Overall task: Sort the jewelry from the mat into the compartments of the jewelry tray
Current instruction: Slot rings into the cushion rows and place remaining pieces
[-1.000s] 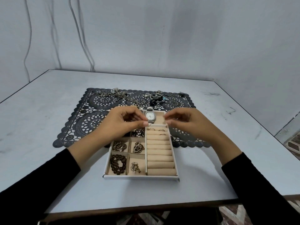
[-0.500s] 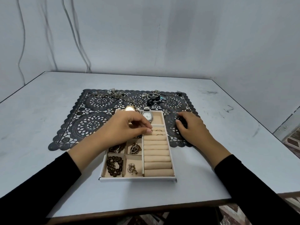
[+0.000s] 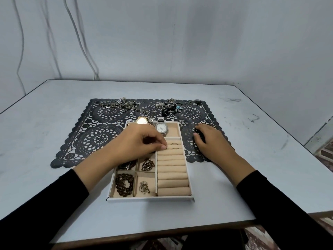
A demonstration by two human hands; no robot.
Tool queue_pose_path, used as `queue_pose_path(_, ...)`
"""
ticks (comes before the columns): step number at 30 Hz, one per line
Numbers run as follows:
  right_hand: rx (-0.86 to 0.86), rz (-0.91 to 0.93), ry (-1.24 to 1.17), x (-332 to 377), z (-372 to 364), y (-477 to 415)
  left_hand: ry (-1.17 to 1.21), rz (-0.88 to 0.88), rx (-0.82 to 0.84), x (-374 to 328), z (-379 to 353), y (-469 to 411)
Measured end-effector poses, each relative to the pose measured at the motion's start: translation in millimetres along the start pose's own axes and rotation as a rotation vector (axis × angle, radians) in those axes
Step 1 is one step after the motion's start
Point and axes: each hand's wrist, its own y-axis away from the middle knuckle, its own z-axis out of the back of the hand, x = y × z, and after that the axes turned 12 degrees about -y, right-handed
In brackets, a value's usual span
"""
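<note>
A white jewelry tray (image 3: 151,199) with beige lining stands on the near edge of a black lace mat (image 3: 100,138). My left hand (image 3: 140,143) reaches over the tray's upper left compartments, its thumb and forefinger pinching a small ring (image 3: 166,146) at the left end of the ring rolls (image 3: 173,170). Two rings (image 3: 174,144) sit in the far rolls. A silver watch (image 3: 161,127) and a gold watch (image 3: 142,120) lie at the tray's far end. My right hand (image 3: 210,139) rests flat on the mat to the right of the tray.
Chains (image 3: 120,104) and a heap of bracelets (image 3: 172,107) lie along the mat's far edge. Near compartments hold a dark bead bracelet (image 3: 124,183), a pendant (image 3: 147,164) and a small piece (image 3: 144,186). The grey table (image 3: 252,186) meets walls behind and on the right.
My right hand drew away from the left hand and settled on the mat beside the tray. The left hand lowered its fingertips onto the ring rolls.
</note>
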Motion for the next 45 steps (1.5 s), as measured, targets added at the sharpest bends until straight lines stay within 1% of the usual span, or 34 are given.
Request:
queue_pose_path(6,0.004,-0.002,0.002,0.8,0.6,-0.2,-0.018,-0.022,0.040,2.0,1.3,-1.4)
queue_pose_path(12,-0.002,0.006,-0.004,0.7,1.0,0.6,0.058,0.028,0.090,2.8,7.7,-0.6)
queue_pose_path(18,0.002,0.004,-0.007,0.8,0.8,0.2,0.030,0.038,0.115,4.5,8.7,-1.3)
queue_pose_path(26,0.004,-0.001,-0.010,0.6,0.7,0.4,-0.003,0.056,0.101,2.7,6.4,-3.9)
queue_pose_path(36,-0.003,0.005,-0.023,0.7,1.3,0.4,0.063,0.160,0.131,0.3,8.0,-5.9)
queue_pose_path(45,-0.004,0.004,-0.030,-2.4,0.2,-1.0,0.069,0.178,0.148,-1.4,7.8,-6.5)
